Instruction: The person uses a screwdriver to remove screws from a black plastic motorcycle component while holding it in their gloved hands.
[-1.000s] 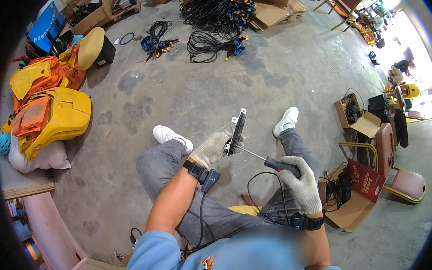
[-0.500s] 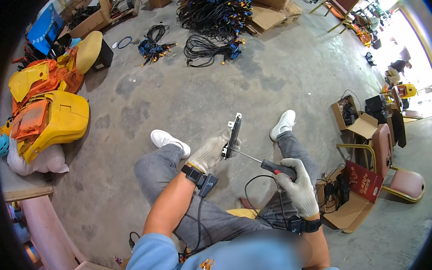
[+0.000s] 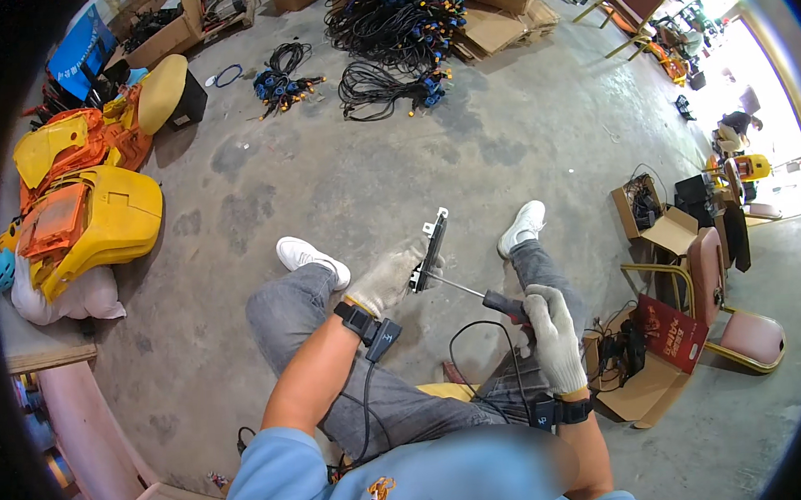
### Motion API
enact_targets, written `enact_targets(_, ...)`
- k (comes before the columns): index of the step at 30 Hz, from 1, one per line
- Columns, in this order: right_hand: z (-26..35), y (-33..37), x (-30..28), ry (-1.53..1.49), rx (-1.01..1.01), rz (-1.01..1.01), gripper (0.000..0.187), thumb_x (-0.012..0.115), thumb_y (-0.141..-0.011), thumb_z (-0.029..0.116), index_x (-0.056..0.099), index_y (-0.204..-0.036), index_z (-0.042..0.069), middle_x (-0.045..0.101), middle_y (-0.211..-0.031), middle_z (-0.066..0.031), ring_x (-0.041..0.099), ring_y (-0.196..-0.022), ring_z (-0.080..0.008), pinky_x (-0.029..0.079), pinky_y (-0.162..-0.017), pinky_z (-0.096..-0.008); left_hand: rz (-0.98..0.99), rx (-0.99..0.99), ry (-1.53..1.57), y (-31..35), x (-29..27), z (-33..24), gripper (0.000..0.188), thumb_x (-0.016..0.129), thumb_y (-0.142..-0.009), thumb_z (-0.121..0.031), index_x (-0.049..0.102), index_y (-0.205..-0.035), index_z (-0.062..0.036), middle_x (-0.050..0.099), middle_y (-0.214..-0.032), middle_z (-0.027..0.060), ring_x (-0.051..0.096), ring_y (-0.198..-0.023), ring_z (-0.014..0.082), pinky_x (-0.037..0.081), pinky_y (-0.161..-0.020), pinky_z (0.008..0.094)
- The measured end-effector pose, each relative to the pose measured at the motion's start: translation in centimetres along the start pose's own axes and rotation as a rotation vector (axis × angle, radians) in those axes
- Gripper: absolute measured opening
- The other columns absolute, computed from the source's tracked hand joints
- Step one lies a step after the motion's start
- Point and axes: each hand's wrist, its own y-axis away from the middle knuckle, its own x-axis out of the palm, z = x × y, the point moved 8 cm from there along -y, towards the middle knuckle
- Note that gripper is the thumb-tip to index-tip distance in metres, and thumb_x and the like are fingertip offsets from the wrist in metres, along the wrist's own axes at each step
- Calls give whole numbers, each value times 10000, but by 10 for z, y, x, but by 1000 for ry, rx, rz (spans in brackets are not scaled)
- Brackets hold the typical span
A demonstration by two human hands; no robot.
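The narrow black panel with metal end brackets (image 3: pixel 433 247) stands nearly upright above the knees, over the concrete floor (image 3: pixel 344 190), pinched in the gloved left hand (image 3: pixel 387 282). The gloved right hand (image 3: pixel 552 333) is wrapped round the red-handled screwdriver (image 3: pixel 485 297), its tip set against the panel's lower end. Since a second ago panel and driver have barely shifted; only the view has drifted, so the same screw seems to be in work.

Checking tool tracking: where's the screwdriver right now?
Head view, centre-right: the screwdriver is gripped in the gloved right hand above the right knee, its tip against the black bracket held by the left hand.
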Motion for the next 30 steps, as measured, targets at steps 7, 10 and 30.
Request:
enact_targets(7, 9, 6, 6, 98, -200, -7, 492, 671, -1027, 179, 516, -1441, -35, 688, -1064, -108, 636, -786, -112, 544, -720, -294, -27, 26, 1, 1, 1, -3, 446, 576, -1125, -496, 669, -1233, -73, 758, -1089, 83, 750, -913, 153, 641, -785, 318)
enact_targets(10, -8, -5, 0, -22, 0, -25, 569, 716, -992, 166, 484, -1471, -36, 686, -1069, -108, 657, -810, -124, 560, -757, -301, -48, 5, -28, 1, 1, -3, 450, 567, -1127, -498, 664, -1232, -71, 758, -1094, 89, 751, -914, 157, 641, -785, 319)
enact_targets(30, -13, -4, 1, 139, -101, 26, 630, 681, -1015, 213, 449, -1542, -41, 682, -1130, -122, 661, -907, -145, 552, -803, -307, -64, 0, -43, 5, 4, -3, 470, 571, -1114, -533, 653, -1243, -88, 750, -1083, 79, 741, -891, 143, 633, -763, 310)
